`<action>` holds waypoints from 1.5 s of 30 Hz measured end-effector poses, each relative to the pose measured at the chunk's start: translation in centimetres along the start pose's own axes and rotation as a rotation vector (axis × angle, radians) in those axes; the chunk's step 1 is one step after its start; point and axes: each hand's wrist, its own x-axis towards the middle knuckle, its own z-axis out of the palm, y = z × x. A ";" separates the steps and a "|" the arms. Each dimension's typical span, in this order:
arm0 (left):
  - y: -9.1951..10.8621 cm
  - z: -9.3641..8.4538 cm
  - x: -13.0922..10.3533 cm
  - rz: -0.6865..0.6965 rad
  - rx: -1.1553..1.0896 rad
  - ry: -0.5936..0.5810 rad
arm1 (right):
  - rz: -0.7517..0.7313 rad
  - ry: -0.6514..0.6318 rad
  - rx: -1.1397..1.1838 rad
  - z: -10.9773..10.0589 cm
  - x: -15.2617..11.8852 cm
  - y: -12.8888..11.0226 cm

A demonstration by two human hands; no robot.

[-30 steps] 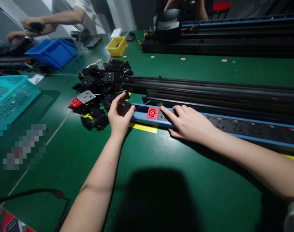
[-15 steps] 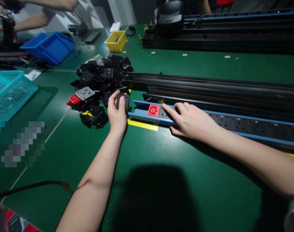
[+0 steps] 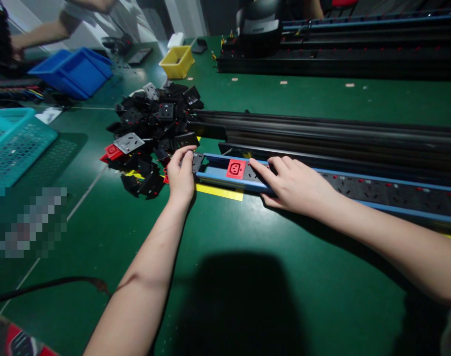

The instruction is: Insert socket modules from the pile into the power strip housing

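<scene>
A black socket module (image 3: 198, 161) is pinched in my left hand (image 3: 181, 173), at the left end of a blue-edged rail (image 3: 218, 174). My right hand (image 3: 297, 183) grips that rail, fingers over its top and thumb at the near side. Just left of the right fingertips, a red socket module (image 3: 235, 169) sits in the channel, with black socket modules (image 3: 373, 189) in a row to the right. Some modules are hidden under the right hand. A heap of loose socket modules (image 3: 166, 112) lies behind and left of my left hand.
Long black rails (image 3: 321, 129) lie behind the blue-edged one. A turquoise basket (image 3: 18, 143), a blue bin (image 3: 75, 74) and a yellow bin (image 3: 177, 63) stand to the left and back. Another person's arm (image 3: 43, 33) reaches in at the far left.
My left hand has brought the black socket module down and right to the rail's left end. My right hand has stayed in place on the rail.
</scene>
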 end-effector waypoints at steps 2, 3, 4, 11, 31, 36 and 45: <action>-0.2 0.0 0.1 -0.002 -0.023 -0.001 | 0.000 0.003 -0.003 0.0 0.0 0.0; -0.2 0.1 0.0 0.003 -0.026 0.000 | -0.001 0.004 -0.004 0.0 0.0 0.0; -0.2 0.1 0.0 0.013 -0.024 0.002 | 0.000 0.006 -0.005 0.0 0.0 0.0; 0.5 -0.2 -0.4 0.046 0.045 -0.009 | 0.003 0.004 0.001 0.0 0.0 -0.1; 0.2 -0.3 -0.7 -0.055 -0.044 -0.221 | 0.005 0.000 0.039 0.0 0.1 0.0; 0.1 -0.6 -0.7 0.003 0.057 -0.246 | 0.007 0.001 0.028 0.0 0.1 0.0; 0.1 -0.8 -0.7 0.003 0.097 -0.269 | 0.006 0.008 0.023 0.0 0.1 0.0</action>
